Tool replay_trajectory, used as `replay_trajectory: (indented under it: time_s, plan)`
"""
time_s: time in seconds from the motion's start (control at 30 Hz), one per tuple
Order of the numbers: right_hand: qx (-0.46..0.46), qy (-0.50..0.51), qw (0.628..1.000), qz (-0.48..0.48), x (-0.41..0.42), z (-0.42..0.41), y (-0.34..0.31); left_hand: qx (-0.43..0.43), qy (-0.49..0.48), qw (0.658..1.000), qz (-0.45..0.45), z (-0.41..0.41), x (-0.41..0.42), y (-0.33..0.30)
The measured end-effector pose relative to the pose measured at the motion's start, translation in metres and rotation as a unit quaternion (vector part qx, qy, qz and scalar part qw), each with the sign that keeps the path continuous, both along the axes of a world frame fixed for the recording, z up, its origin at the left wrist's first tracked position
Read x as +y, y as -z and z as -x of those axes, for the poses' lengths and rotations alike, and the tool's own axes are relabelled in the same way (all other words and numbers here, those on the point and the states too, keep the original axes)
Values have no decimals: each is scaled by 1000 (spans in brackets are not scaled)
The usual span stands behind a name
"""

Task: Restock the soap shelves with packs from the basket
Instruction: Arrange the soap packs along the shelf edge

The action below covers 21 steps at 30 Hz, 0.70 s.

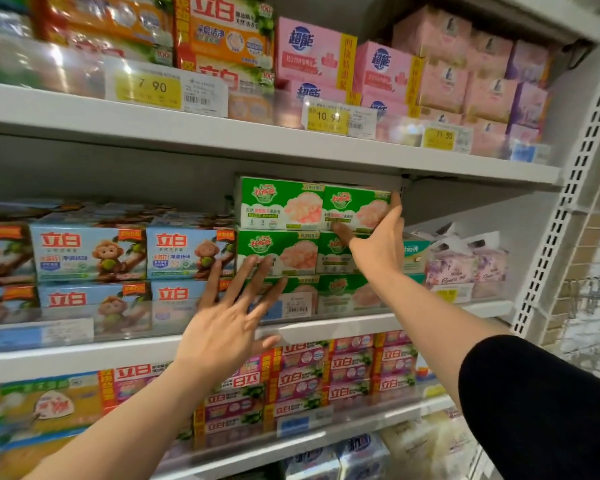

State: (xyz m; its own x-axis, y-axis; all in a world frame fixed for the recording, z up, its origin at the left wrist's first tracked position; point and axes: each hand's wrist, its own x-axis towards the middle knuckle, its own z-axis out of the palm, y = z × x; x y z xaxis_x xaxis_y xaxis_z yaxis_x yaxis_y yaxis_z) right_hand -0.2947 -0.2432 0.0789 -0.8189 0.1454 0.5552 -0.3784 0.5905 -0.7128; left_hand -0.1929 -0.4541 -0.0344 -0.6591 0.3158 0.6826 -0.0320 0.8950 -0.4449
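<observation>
Bright, even overhead store light. Glare on the clear shelf-edge strip (pixel 66 69) at upper left. Left side motion-blurred; wide-angle bending of shelf lines toward the edges.

- We see our right hand (pixel 378 240) with its fingers straight against the right end of the top green soap pack (pixel 355 207) on the middle shelf (pixel 326 329).
- Our left hand (pixel 226 323) is spread open just before the lower green packs (pixel 278 252).
- Blue monkey packs (pixel 90 252) stand to the left.

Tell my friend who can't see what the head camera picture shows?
A person's right hand presses a green soap pack into the top row on a shop shelf. Their left hand reaches, fingers spread, toward the green packs below.
</observation>
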Motion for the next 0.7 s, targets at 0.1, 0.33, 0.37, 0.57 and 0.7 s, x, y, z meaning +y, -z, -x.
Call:
replay_trajectory:
  time_s: [0.1, 0.33, 0.37, 0.57, 0.7]
  plan:
    - [16, -19, 999, 22, 2, 0, 2, 5, -7, 1000, 2, 0, 0, 0]
    - [23, -54, 998, 0, 12, 2, 10, -15, -18, 1000, 4, -2, 1, -1]
    - [31, -64, 997, 2, 16, 1, 11, -22, -20, 1000, 2, -3, 1, -1]
    - [47, -31, 997, -57, 61, -14, 45, -13, 24, 998, -65, -6, 32, 0]
    - [40, -9, 996, -81, 113, -6, 77, -20, 135, 990, -43, 28, 98, -11]
